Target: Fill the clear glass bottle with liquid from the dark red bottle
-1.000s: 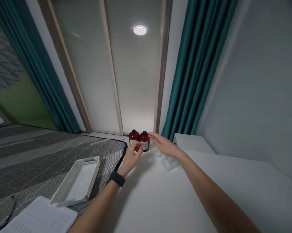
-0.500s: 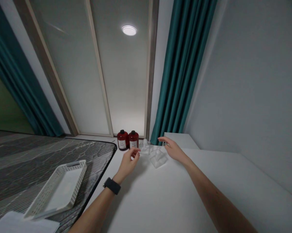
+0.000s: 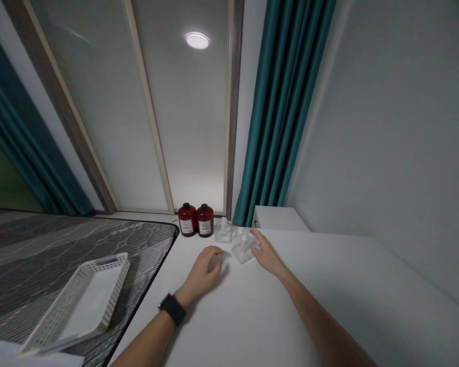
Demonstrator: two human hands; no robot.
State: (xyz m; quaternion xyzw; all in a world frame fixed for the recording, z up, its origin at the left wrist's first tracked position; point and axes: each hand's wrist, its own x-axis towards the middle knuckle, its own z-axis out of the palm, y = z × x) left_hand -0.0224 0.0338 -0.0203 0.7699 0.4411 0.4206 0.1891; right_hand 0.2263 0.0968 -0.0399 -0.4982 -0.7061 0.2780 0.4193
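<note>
Two translucent whitish items with square bases and peaked tops stand side by side on the white tabletop [image 3: 229,326]; their exact kind is unclear. My right hand [image 3: 268,255] is at the right side of the nearer translucent item [image 3: 243,252], thumb and fingers apart around its edge; whether they touch it I cannot tell. The farther translucent item [image 3: 223,234] sits just behind and to the left. My left hand [image 3: 201,269], with a dark watch [image 3: 172,309] on its wrist, hovers low over the table, fingers curved and apart, holding nothing.
Two dark red bottles with black caps and white labels, a left bottle [image 3: 187,220] and a right bottle [image 3: 205,221], stand at the table's far edge. At left, a white perforated basket [image 3: 116,285] lies on a grey patterned surface [image 3: 145,242]. A teal curtain [image 3: 278,127] hangs behind.
My left hand has drawn back toward me, away from the bottles. My right hand has come down and left to the nearer translucent item. The view has shifted slightly.
</note>
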